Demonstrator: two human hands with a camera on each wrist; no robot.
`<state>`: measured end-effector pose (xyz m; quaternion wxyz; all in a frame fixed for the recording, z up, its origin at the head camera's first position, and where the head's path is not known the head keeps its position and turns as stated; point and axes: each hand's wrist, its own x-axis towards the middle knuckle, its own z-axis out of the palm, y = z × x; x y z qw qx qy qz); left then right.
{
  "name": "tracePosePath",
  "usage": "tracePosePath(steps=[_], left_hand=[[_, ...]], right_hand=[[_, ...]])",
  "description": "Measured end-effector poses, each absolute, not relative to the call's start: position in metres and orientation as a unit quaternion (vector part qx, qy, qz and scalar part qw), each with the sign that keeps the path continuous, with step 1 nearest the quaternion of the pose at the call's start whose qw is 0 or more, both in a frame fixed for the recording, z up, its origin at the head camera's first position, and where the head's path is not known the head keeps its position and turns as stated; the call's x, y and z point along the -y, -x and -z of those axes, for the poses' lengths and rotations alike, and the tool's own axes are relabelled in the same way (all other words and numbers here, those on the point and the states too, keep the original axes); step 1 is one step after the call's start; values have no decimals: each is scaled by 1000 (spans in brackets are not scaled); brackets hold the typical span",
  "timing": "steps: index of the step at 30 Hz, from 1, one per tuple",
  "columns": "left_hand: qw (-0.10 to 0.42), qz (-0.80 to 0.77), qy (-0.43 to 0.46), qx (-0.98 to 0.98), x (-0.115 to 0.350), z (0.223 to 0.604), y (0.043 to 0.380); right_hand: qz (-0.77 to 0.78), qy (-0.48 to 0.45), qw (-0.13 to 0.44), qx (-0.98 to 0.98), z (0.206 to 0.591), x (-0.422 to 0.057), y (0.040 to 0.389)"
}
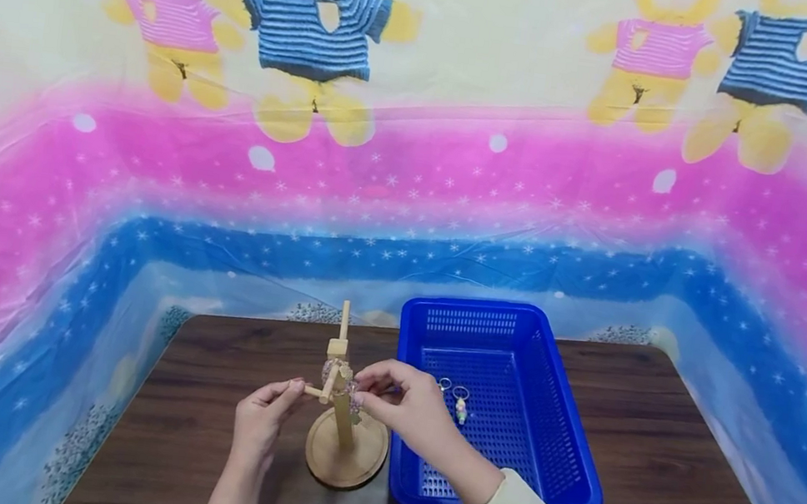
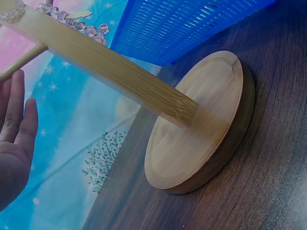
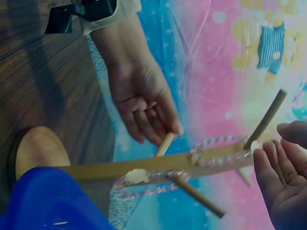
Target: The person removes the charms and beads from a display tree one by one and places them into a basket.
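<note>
A wooden display stand (image 1: 344, 425) with a round base (image 2: 196, 139) and side pegs stands upright on the table. My left hand (image 1: 260, 423) pinches the end of one wooden peg (image 3: 165, 143) between thumb and fingers. One beaded bracelet (image 3: 220, 158), pink and clear with a gold charm, hangs on an upper peg. Lower on the post, a second similar bracelet (image 3: 151, 190) hangs on another peg (image 3: 199, 197). My right hand (image 3: 285, 184) is beside the upper bracelet's charm, thumb and fingers apart; a fingertip seems to touch the charm.
Right of the stand is a blue plastic basket (image 1: 568, 449), close to the base. Inside it lie a keychain (image 1: 460, 410) with a ring and pastel charm, and another ring (image 1: 444, 384) partly hidden by my right hand. A printed cloth (image 1: 415, 161) surrounds the dark wooden table (image 1: 666, 452).
</note>
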<state>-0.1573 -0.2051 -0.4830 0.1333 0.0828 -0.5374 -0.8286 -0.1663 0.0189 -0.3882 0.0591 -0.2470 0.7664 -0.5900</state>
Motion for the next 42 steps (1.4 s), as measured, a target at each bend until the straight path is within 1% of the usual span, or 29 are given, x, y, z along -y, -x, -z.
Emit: tracePosePath(steps=[7, 13, 24, 34, 42], left_hand=[[134, 827, -84, 540, 207, 484, 158], [131, 827, -86, 540, 207, 483, 158], [134, 828, -73, 540, 207, 484, 158], [125, 824, -92, 545, 205, 480, 158], [129, 822, -79, 549, 206, 482, 157]], right_hand=[[620, 202, 50, -756, 406, -17, 176], [643, 185, 43, -742, 416, -7, 182], [643, 193, 30, -740, 420, 4, 185], [644, 194, -5, -740, 418, 12, 186], [637, 202, -29, -743, 420, 13, 185]])
